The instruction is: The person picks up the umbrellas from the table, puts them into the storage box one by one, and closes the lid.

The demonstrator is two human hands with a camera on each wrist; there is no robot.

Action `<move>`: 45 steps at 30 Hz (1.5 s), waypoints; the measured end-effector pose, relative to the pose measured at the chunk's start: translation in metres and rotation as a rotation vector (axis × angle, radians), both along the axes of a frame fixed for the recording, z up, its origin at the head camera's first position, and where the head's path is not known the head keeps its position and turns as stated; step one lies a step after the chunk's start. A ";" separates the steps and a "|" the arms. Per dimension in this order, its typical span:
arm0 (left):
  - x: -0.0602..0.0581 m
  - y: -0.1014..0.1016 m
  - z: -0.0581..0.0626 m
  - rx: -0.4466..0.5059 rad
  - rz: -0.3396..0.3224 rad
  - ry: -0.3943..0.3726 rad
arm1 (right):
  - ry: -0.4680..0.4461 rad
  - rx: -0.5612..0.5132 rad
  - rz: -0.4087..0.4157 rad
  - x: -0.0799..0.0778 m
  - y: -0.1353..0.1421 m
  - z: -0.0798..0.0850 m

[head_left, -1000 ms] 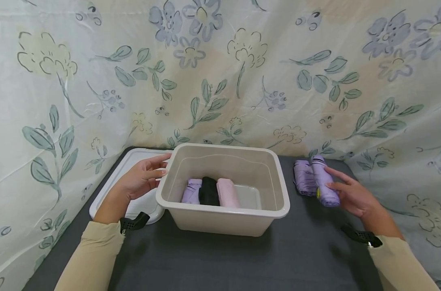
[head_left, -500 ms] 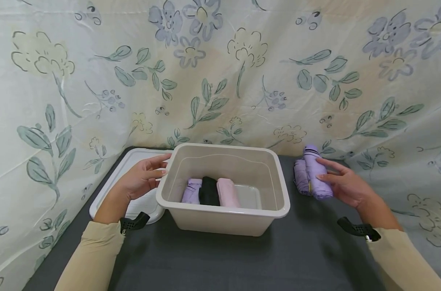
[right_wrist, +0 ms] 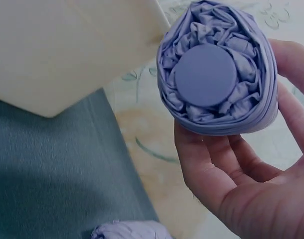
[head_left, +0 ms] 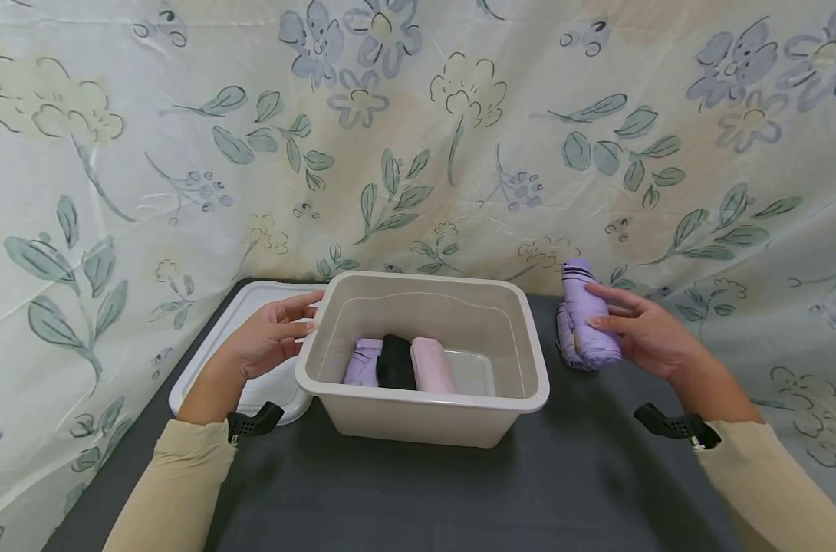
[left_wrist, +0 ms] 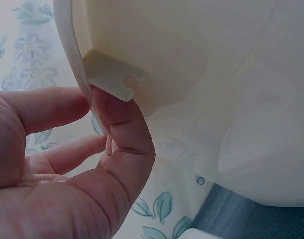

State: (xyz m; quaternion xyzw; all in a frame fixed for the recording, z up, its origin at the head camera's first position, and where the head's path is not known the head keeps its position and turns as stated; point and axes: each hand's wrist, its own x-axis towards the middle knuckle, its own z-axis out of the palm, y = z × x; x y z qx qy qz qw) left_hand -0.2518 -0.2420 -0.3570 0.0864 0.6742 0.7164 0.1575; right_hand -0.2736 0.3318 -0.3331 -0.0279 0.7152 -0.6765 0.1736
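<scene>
My right hand (head_left: 646, 335) grips a folded purple umbrella (head_left: 585, 314) on the right, thumb and fingers around its side. In the right wrist view the umbrella's round flat end (right_wrist: 206, 74) and pleated cloth face the camera. A second purple rolled bundle (head_left: 565, 337), partly hidden behind it, lies on the table. With my left hand (head_left: 269, 337) I pinch the left rim of a beige plastic bin (head_left: 425, 420); the left wrist view shows a fingertip tucked beneath the rim (left_wrist: 67, 45). Inside are a purple roll (head_left: 364, 363), a black one (head_left: 396, 363) and a pink one (head_left: 432, 366).
A white lid (head_left: 273, 399) lies on the dark table (head_left: 418, 498) left of the bin, partly under my left arm. A floral curtain (head_left: 418, 138) hangs closely behind the table and along both sides.
My right hand has carried the purple umbrella left and upward, toward the bin, so it now overlaps the other purple bundle. My left hand stays on the bin's rim.
</scene>
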 end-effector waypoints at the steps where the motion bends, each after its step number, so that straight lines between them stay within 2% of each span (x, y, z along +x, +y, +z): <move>1: 0.000 0.000 0.000 0.003 -0.001 -0.001 | 0.002 0.003 0.007 0.000 -0.002 0.002; 9: 0.002 -0.001 -0.001 0.022 0.002 -0.003 | 0.024 -0.003 0.043 0.000 -0.021 0.018; 17: 0.003 0.000 -0.002 0.023 -0.003 0.004 | 0.020 -0.034 0.044 0.004 -0.038 0.030; 32: 0.003 0.002 -0.004 0.029 0.004 0.002 | -0.046 -0.067 0.111 0.012 -0.079 0.051; 40: 0.000 0.003 -0.001 0.039 0.009 -0.018 | -0.073 -0.031 0.129 0.009 -0.101 0.059; 45: -0.001 0.004 0.002 0.040 0.011 -0.029 | -0.079 0.038 0.136 0.003 -0.114 0.061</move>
